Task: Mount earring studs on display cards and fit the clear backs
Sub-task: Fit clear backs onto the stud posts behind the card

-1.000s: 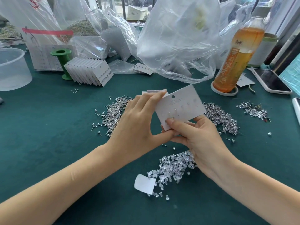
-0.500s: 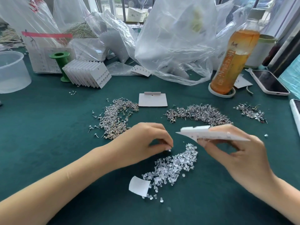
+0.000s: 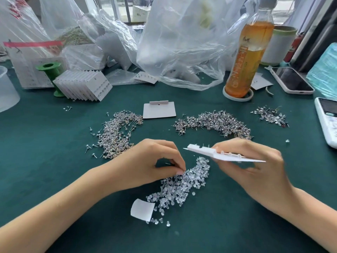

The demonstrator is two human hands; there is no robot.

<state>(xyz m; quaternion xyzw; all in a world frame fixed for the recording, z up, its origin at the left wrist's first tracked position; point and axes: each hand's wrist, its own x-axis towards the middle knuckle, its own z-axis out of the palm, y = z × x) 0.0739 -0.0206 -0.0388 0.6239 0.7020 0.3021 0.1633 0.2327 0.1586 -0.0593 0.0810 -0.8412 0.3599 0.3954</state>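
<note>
Two hands are busy over the green cloth. The right hand (image 3: 253, 161) grips a white display card (image 3: 218, 155) nearly flat and edge-on to us, back side up, it seems, so the stud posts poke upward where a back can be pushed on; a few posts already look capped, though that is too small to be sure. The left hand (image 3: 155, 161) has its thumb and forefinger pinched down at the eleven o'clock edge of the clear backs (image 3: 182, 183), which lie heaped right between the wrists, within easy reach. Whether a back is already caught between the fingertips I cannot tell.

Loose studs (image 3: 116, 132) sit in a pile at ten o'clock from the hands, and a second stud pile (image 3: 215, 122) at one o'clock, with a blank card (image 3: 159, 110) waiting face-down at twelve. Finished cards (image 3: 85, 84) are fanned upright at far ten o'clock, leaning against a green spool (image 3: 49, 70), probably to keep them tidy. A curled paper scrap (image 3: 142, 209) lies at six o'clock beside the backs.

An orange drink bottle (image 3: 246, 57) at two o'clock carries vertical Chinese lettering I cannot read; red print on a plastic bag (image 3: 16, 8) at far left is equally illegible.
</note>
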